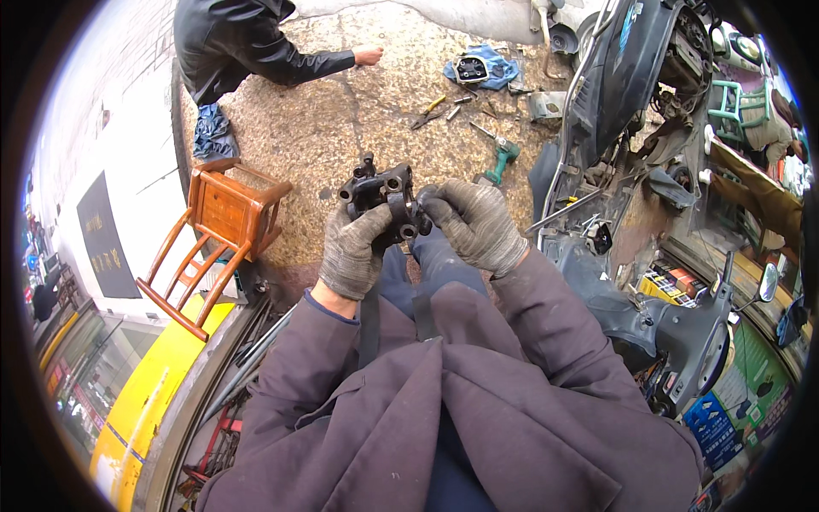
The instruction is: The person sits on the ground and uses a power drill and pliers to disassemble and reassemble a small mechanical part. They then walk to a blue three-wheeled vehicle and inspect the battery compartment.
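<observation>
My gloved left hand [351,256] is closed around a black, oily metal part [384,189] with several round bosses and holes, held up above my lap. My gloved right hand [473,226] is at the right side of that part, its fingers curled and pinched; what they grip is dark and too hidden to name. Beyond my hands on the speckled ground lie a green power tool [503,155], pliers [431,111], small metal pieces [461,100] and a metal housing [471,70] on a blue cloth [505,72].
A co-worker in a dark jacket [230,47] reaches out a bare hand [368,55] at top left. A wooden chair [217,213] stands left beside a yellow step [153,392]. A partly dismantled scooter [618,94] and another grey scooter body [623,307] crowd the right side.
</observation>
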Demonstrator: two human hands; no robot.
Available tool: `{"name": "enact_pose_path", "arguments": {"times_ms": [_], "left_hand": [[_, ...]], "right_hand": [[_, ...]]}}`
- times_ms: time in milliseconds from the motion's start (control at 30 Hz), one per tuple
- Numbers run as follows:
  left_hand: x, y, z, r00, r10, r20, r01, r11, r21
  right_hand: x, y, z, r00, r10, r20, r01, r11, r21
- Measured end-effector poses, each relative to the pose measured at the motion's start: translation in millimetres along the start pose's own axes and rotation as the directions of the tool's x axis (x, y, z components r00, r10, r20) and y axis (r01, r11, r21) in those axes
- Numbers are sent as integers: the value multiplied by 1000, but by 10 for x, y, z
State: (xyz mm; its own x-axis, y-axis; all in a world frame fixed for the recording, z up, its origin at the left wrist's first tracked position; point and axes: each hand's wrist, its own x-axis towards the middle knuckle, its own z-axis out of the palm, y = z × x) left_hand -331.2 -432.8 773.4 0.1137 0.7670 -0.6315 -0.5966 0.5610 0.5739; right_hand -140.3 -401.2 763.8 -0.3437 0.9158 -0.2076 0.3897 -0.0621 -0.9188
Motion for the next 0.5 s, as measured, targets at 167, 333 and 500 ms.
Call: {"name": "enact_pose_path", "arguments": {"times_ms": [167, 333, 500], "left_hand": [[332, 78, 111, 993, -83, 83, 84, 997, 0], [737, 159, 185, 981, -124, 149, 127, 992, -15], [1321, 367, 88, 950, -248, 192, 248, 969, 23]], "right_hand": [[176, 97, -239, 998, -33, -44, 26, 988, -150], [427, 199, -319, 993, 66, -93, -81, 983, -162], [830, 224, -375, 979, 187, -81, -187, 982, 2]]}}
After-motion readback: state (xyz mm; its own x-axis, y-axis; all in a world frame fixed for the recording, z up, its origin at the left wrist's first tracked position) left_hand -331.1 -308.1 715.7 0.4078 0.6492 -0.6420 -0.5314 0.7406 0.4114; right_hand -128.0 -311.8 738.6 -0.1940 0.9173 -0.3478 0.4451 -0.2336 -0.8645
